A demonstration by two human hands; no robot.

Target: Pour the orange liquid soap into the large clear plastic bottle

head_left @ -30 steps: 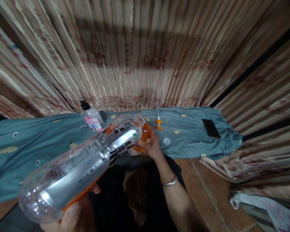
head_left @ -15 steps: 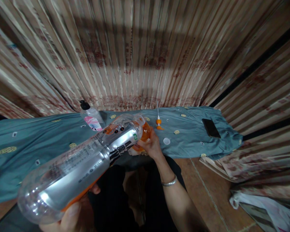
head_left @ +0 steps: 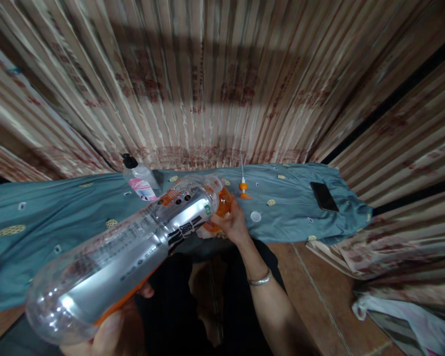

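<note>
Head camera view: you hold a large clear plastic bottle with a silver label (head_left: 126,252) on its side, running from lower left to centre of the frame above the teal-clothed table (head_left: 40,217). Your left hand (head_left: 111,336) grips its rounded base. Your right hand (head_left: 232,225) clasps a small orange container (head_left: 223,203) at its mouth. Since a second ago only the base has dipped slightly, so the hold is steady. Black characters and an orange underside mark the bottle.
</note>
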